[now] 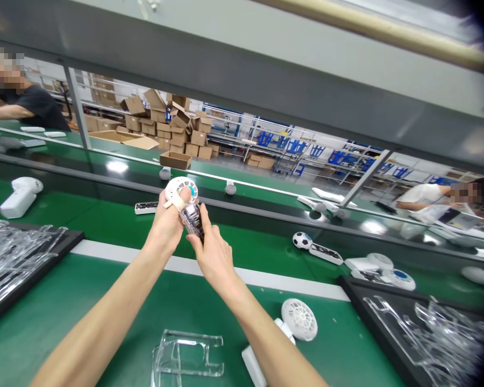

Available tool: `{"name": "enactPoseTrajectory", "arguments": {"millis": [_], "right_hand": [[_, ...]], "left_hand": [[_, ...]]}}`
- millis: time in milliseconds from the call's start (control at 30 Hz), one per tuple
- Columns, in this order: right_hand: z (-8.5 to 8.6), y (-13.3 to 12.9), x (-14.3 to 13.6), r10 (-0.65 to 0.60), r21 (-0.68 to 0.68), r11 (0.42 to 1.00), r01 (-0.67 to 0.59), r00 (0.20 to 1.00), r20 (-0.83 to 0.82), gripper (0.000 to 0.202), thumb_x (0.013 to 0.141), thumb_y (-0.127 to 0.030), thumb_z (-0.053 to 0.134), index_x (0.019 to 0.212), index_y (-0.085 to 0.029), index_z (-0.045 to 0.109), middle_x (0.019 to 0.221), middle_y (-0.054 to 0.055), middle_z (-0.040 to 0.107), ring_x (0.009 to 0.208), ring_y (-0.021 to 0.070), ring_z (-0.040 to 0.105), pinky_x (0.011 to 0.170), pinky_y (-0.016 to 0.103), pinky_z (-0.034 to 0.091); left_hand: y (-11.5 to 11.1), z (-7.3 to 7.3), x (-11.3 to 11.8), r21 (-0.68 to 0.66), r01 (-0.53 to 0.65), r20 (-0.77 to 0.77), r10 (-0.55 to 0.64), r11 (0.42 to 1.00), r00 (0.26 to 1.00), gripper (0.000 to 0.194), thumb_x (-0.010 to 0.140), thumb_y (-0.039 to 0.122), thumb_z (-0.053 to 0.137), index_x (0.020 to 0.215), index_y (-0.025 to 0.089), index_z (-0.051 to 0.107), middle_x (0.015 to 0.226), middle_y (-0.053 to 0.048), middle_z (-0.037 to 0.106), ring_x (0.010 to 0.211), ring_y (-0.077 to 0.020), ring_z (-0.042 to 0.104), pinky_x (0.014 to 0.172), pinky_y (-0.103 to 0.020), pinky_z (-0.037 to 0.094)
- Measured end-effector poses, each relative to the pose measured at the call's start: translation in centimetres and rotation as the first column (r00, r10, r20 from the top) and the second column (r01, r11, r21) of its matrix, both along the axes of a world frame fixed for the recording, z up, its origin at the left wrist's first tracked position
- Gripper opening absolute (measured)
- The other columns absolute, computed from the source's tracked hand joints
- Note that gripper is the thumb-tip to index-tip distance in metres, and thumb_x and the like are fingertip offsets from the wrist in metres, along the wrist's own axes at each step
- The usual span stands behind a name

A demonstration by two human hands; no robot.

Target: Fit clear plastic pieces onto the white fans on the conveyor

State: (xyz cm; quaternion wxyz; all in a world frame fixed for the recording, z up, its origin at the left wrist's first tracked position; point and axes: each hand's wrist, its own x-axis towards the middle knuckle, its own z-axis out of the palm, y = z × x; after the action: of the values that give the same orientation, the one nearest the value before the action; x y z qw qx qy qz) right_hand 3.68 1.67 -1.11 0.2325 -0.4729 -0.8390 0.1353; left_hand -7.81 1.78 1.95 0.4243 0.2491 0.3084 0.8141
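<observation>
Out over the green belt, my left hand [164,228] is closed around a small handheld fan [175,188] with a round white head. A pale finger cover shows on one finger beside the fan head. My right hand [214,252] grips the fan's handle, thumb and index finger on either side of a clear, dark-looking part [192,219]. Clear plastic frames [181,371] lie on the green surface below my hands. Partly under my right forearm lies another white fan [299,319], its round grille facing up.
Black trays hold heaps of clear plastic parts at left [70,244] and right [353,293]. On the belt lie a football-patterned fan [302,240], several white fans [401,279] and a white fan body [19,199]. A metal beam [242,80] crosses overhead. Co-workers stand at far left and right.
</observation>
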Motion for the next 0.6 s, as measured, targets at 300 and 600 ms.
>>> {"name": "enactPoseTrajectory", "arguments": {"millis": [300, 600], "right_hand": [[0.4, 2.8, 1.8, -0.031, 0.043, 0.998, 0.048, 0.943, -0.331, 0.044, 0.095, -0.039, 0.042, 0.137, -0.028, 0.047, 0.104, 0.005, 0.062, 0.098, 0.0213, 0.059, 0.082, 0.032, 0.046], [-1.5, 7.7, 0.3, -0.260, -0.144, 0.964, 0.224, 0.909, -0.325, 0.060, 0.099, -0.045, 0.014, 0.074, -0.020, 0.063, 0.084, 0.008, 0.071, 0.082, 0.0221, 0.065, 0.076, 0.030, 0.045]], "left_hand": [[0.5, -1.6, 0.9, -0.232, 0.142, -0.234, -0.197, 0.962, 0.952, 0.050, 0.051, 0.043, 0.086, 0.086, 0.013, 0.068, 0.087, -0.009, 0.069, 0.075, -0.0197, 0.063, 0.058, -0.026, 0.048], [2.5, -3.9, 2.1, -0.257, -0.028, -0.413, -0.084, 0.966, 0.907, 0.051, 0.070, 0.052, 0.069, 0.103, 0.013, 0.064, 0.103, -0.014, 0.070, 0.093, -0.0260, 0.066, 0.072, -0.034, 0.053]]}}
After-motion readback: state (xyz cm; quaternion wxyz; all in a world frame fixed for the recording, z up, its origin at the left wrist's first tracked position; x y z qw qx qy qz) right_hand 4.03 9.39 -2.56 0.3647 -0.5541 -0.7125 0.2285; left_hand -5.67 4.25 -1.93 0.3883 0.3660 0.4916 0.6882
